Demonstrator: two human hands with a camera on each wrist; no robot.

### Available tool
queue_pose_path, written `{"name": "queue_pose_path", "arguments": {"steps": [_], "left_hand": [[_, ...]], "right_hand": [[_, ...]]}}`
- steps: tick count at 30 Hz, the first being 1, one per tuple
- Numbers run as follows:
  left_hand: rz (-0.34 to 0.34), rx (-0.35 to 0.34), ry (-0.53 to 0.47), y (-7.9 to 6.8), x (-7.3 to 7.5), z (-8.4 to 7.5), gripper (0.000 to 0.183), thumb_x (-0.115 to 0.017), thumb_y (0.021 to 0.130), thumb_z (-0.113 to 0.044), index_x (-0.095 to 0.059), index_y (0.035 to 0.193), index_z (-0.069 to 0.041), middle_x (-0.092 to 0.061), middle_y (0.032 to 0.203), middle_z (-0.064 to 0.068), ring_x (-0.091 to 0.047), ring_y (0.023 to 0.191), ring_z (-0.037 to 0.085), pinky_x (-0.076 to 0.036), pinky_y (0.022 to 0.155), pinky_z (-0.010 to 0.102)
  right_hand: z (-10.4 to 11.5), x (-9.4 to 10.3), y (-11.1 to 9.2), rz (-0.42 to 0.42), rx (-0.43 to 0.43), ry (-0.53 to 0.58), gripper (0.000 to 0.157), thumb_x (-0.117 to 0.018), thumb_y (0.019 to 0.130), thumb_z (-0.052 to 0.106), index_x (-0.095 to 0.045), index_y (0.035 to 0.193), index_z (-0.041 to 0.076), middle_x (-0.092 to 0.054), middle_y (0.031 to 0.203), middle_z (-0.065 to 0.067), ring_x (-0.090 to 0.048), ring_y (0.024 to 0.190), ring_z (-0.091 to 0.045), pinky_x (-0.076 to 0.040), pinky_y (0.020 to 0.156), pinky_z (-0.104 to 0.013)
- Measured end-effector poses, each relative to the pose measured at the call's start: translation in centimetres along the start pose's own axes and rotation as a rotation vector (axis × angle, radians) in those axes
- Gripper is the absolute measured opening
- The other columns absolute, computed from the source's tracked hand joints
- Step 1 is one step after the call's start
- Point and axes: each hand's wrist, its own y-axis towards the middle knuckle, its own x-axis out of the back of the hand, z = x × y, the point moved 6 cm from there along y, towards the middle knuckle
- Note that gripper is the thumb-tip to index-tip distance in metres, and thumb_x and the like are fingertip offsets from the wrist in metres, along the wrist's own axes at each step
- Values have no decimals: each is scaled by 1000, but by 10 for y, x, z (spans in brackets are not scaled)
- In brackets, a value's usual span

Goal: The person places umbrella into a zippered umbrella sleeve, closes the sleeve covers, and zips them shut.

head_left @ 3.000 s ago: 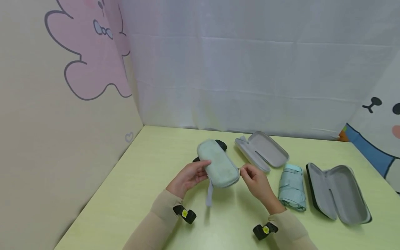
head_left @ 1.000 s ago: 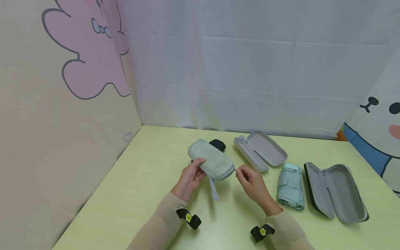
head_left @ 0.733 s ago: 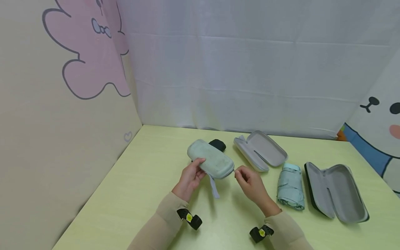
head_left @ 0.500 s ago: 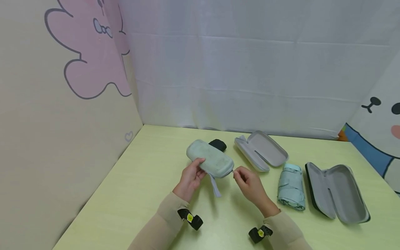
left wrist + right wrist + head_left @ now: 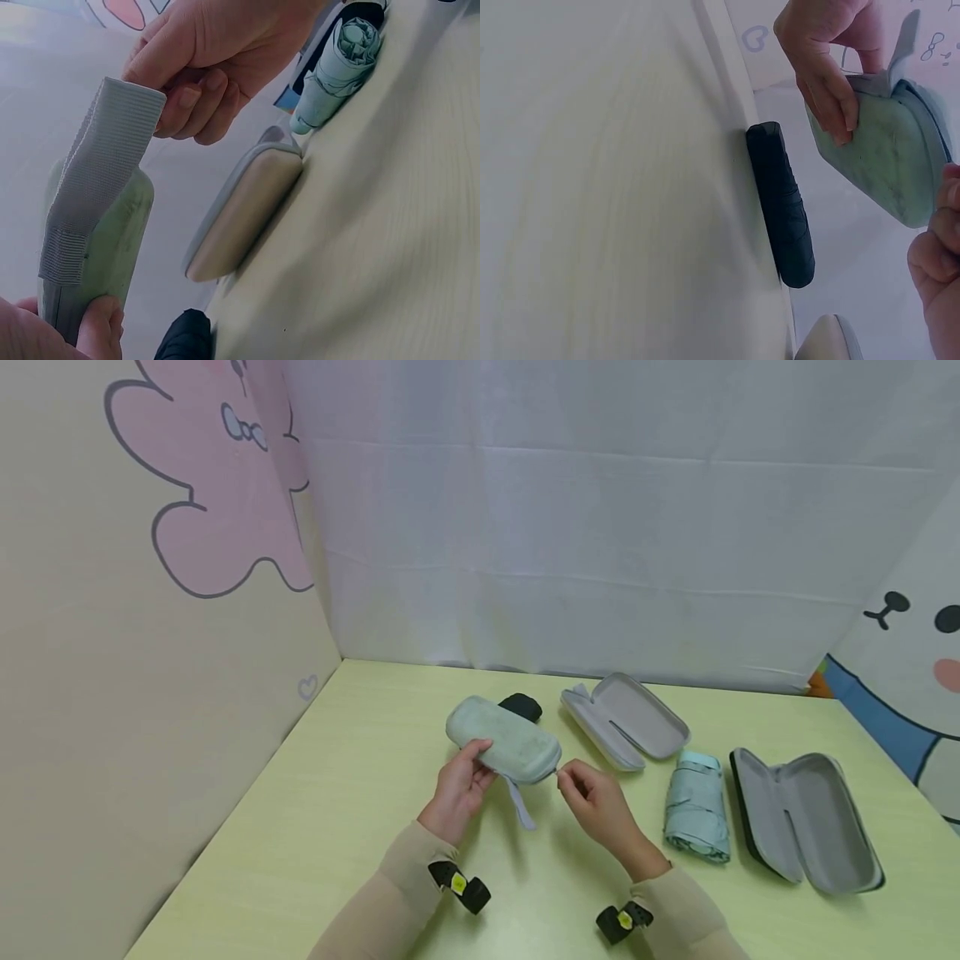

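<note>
The left hand (image 5: 456,789) has its grip curled on the near edge of a pale green case (image 5: 513,739) above the bench (image 5: 300,827); the right hand (image 5: 602,806) has its grip pinching a small pull (image 5: 557,771) at its end. Farther lie an open dark-backed case (image 5: 836,827), a mint roll (image 5: 697,810), an open grey case (image 5: 645,718) and a black roll (image 5: 522,707).

No legible text, labels, brands, numbers or signs in any view.
</note>
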Motion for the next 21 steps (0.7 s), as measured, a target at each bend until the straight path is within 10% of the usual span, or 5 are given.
{"name": "queue_pose_path", "arguments": {"steps": [21], "left_hand": [[-23, -20, -62, -2, -1, -1, 40, -62, 82, -1, -44, 115, 11, -59, 96, 15, -59, 87, 18, -47, 85, 29]], "right_hand": [[8, -8, 0, 1, 70, 4, 27, -56, 79, -20, -52, 69, 5, -40, 54, 2, -31, 47, -1, -28, 40, -16]]}}
